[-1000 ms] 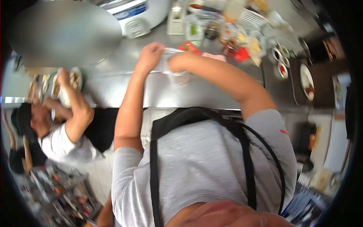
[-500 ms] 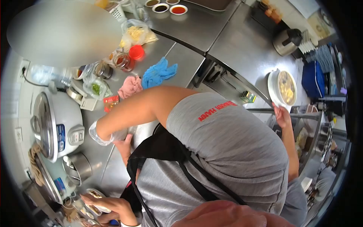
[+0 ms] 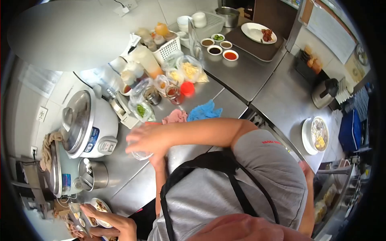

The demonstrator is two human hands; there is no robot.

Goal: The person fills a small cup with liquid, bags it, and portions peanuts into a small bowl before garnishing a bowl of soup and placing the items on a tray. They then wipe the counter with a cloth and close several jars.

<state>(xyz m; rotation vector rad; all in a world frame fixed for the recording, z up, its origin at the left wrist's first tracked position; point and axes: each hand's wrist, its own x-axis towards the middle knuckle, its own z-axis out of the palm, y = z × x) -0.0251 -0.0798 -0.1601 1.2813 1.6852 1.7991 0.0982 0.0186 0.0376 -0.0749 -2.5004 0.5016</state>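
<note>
Here, your right hand (image 3: 146, 139) is over the steel table (image 3: 128, 170), blurred, its fingers loosely spread rather than closed. Just below it in the view lies the clear plastic (image 3: 141, 156), between your two hands, though the blur hides whether your right fingers touch it. Your left hand (image 3: 157, 160) is mostly covered by the right one, so you cannot tell whether it is wide, narrow or gripping the plastic. A red packet (image 3: 152, 123) shows partly behind your right wrist. Beyond your right forearm lie a pink cloth (image 3: 175, 116) and, beside it, a blue cloth (image 3: 205, 111). Near them you have a bag of chopped greens (image 3: 140, 111), a metal-topped jar (image 3: 152, 96), a jar of red contents (image 3: 174, 95) and a red lid (image 3: 187, 88). The big rice cooker (image 3: 96, 134) stands toward your left, with a steel pot (image 3: 94, 175) just nearer to you. Farther left, a co-worker's hand (image 3: 93, 211) is by an oval plate of food (image 3: 101, 205). Off to your right, another person's hand (image 3: 307, 170) is near a white bowl of food (image 3: 319, 135).
</note>
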